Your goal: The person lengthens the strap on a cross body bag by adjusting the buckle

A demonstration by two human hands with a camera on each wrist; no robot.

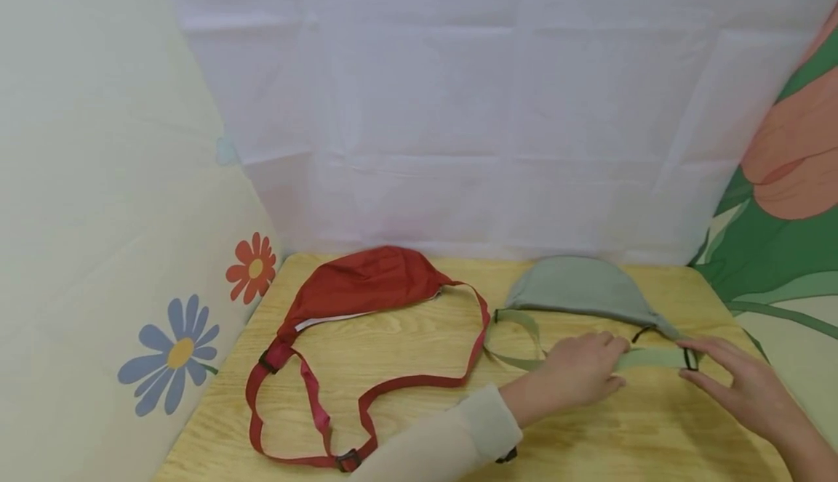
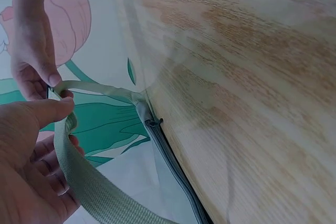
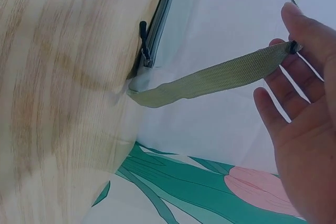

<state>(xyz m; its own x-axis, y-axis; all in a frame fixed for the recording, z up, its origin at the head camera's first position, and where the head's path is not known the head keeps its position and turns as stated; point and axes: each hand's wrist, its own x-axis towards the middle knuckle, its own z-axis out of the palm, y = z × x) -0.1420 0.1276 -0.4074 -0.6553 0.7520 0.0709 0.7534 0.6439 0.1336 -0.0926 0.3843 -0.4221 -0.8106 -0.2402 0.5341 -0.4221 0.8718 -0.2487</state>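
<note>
In the head view, the left sleeve (image 1: 452, 435) partly hides a black piece (image 1: 507, 456), the left hand (image 1: 579, 369) covers some green strap (image 1: 651, 358), and the bottom edge crops the desk (image 1: 406, 344). The right wrist view cuts off the grey bag (image 1: 576, 286).

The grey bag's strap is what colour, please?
The strap is muted green, clearest in the left wrist view.

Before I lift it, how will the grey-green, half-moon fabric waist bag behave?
The pale green woven strap will probably flop; it bends into a loop. The waist bag lies low and flat, so likely light, contents hidden, and unlikely to roll.
</note>
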